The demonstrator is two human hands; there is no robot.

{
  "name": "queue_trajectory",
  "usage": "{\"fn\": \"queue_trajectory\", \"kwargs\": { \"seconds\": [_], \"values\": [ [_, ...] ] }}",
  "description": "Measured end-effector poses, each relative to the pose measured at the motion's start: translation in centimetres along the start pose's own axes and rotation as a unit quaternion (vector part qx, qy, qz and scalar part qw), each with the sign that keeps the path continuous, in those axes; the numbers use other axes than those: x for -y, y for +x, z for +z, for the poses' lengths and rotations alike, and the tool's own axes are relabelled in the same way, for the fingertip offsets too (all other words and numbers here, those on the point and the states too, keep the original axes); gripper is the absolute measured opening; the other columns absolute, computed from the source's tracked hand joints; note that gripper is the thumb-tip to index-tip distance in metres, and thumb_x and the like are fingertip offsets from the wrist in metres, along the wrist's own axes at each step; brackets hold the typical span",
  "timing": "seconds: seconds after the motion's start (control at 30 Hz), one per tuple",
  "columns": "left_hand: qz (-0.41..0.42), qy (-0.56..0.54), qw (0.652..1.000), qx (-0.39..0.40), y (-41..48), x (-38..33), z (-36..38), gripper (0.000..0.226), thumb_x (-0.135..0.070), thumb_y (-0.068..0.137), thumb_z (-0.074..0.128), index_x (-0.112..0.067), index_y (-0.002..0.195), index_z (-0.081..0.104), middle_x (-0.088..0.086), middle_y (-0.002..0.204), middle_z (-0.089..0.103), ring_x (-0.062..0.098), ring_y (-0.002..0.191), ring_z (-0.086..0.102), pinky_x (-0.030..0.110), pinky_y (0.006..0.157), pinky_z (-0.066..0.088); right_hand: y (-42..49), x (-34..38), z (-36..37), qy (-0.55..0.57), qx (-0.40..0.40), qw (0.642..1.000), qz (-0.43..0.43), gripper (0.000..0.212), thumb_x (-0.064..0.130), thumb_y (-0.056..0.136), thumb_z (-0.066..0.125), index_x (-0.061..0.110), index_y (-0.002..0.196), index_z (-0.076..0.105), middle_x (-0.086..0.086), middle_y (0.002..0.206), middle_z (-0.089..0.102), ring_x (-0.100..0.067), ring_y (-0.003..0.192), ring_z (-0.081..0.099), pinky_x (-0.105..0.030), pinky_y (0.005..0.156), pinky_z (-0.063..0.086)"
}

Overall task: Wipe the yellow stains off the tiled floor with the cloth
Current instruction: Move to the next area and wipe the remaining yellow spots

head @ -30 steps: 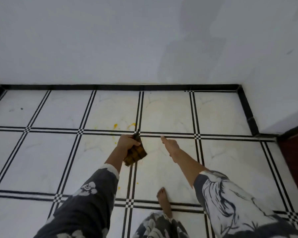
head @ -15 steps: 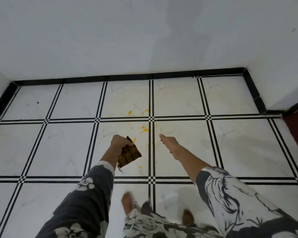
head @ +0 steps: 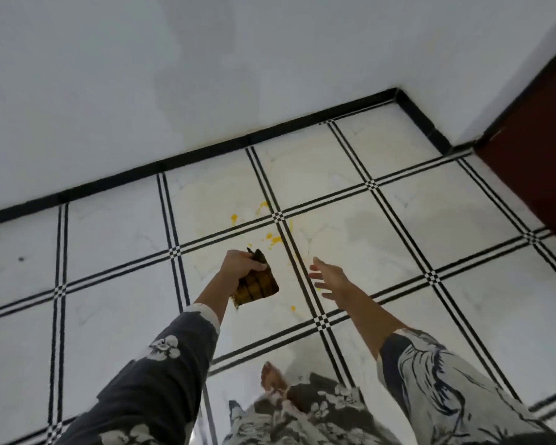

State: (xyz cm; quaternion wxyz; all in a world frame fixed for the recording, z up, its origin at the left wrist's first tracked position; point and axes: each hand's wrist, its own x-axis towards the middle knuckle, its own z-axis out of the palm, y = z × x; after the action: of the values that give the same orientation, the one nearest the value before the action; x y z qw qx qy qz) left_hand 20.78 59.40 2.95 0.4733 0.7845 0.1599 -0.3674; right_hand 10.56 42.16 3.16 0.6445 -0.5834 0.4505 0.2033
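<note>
My left hand grips a folded brown and yellow checked cloth and holds it in the air above the white tiled floor. Yellow stains lie scattered around a crossing of the black tile lines, just beyond the cloth. One more yellow spot sits nearer to me, and a faint yellowish smear spreads on the tile behind. My right hand hangs above the floor to the right of the cloth, fingers spread, holding nothing.
A white wall with a black skirting strip bounds the floor ahead and turns a corner at the right. A dark red door or panel stands at far right. My bare foot is on the tile below the hands.
The view has swung and tilted, so the wall corner and red panel come in at the right. I have stepped nearer the stains. My right hand's fingers have spread wider; the cloth stays gripped.
</note>
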Motion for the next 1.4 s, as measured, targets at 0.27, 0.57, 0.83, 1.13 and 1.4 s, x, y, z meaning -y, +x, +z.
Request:
{"fn": "queue_trajectory", "kwargs": {
  "seconds": [0.27, 0.57, 0.83, 1.13, 1.4],
  "values": [
    [0.047, 0.067, 0.996, 0.036, 0.1, 2.8, -1.2, 0.041, 0.002, 0.071, 0.076, 0.004, 0.111, 0.066, 0.018, 0.112, 0.066, 0.031, 0.100, 0.063, 0.041, 0.092, 0.051, -2.3, -3.9, 3.5, 0.093, -0.039, 0.994, -0.035, 0.048, 0.039, 0.096, 0.044, 0.003, 0.126, 0.054, -0.016, 0.132, 0.055, -0.037, 0.129, 0.043, -0.049, 0.109, 0.031],
    [0.072, 0.244, 0.959, 0.129, 1.1, 6.6, 0.1, 0.045, 0.001, 0.078, 0.070, 0.001, 0.122, 0.060, 0.019, 0.119, 0.063, 0.031, 0.106, 0.061, 0.036, 0.095, 0.048, -4.4, -13.3, 6.4, 0.239, -0.064, 0.968, 0.044, 0.048, 0.046, 0.095, 0.039, 0.012, 0.126, 0.052, -0.002, 0.113, 0.054, -0.022, 0.104, 0.049, -0.040, 0.103, 0.034],
    [0.074, 0.310, 0.924, 0.213, 12.1, 6.7, 0.9, 0.052, -0.003, 0.075, 0.074, -0.002, 0.125, 0.058, 0.016, 0.122, 0.062, 0.031, 0.110, 0.059, 0.042, 0.098, 0.047, 4.7, -11.8, 12.0, 0.358, -0.152, 0.919, 0.072, 0.026, 0.041, 0.095, 0.046, 0.020, 0.081, 0.055, -0.001, 0.096, 0.057, -0.012, 0.072, 0.046, -0.026, 0.063, 0.035],
    [0.140, 0.439, 0.837, 0.296, 22.5, 6.3, 2.5, 0.033, -0.002, 0.077, 0.070, 0.001, 0.109, 0.067, 0.020, 0.107, 0.067, 0.032, 0.102, 0.063, 0.031, 0.080, 0.045, 15.0, -11.5, 17.2, 0.445, -0.199, 0.867, 0.100, 0.040, 0.042, 0.096, 0.042, 0.011, 0.117, 0.056, -0.005, 0.113, 0.059, -0.022, 0.104, 0.053, -0.038, 0.094, 0.037],
    [0.091, 0.344, 0.878, 0.319, 36.6, 18.5, 13.1, 0.027, 0.000, 0.082, 0.065, 0.001, 0.109, 0.065, 0.014, 0.099, 0.066, 0.027, 0.093, 0.062, 0.033, 0.082, 0.049, 33.6, -24.6, 17.4, 0.273, -0.400, 0.872, 0.072, 0.051, 0.044, 0.096, 0.039, 0.021, 0.141, 0.037, -0.005, 0.143, 0.045, -0.025, 0.131, 0.042, -0.034, 0.104, 0.033]
  ]
}}
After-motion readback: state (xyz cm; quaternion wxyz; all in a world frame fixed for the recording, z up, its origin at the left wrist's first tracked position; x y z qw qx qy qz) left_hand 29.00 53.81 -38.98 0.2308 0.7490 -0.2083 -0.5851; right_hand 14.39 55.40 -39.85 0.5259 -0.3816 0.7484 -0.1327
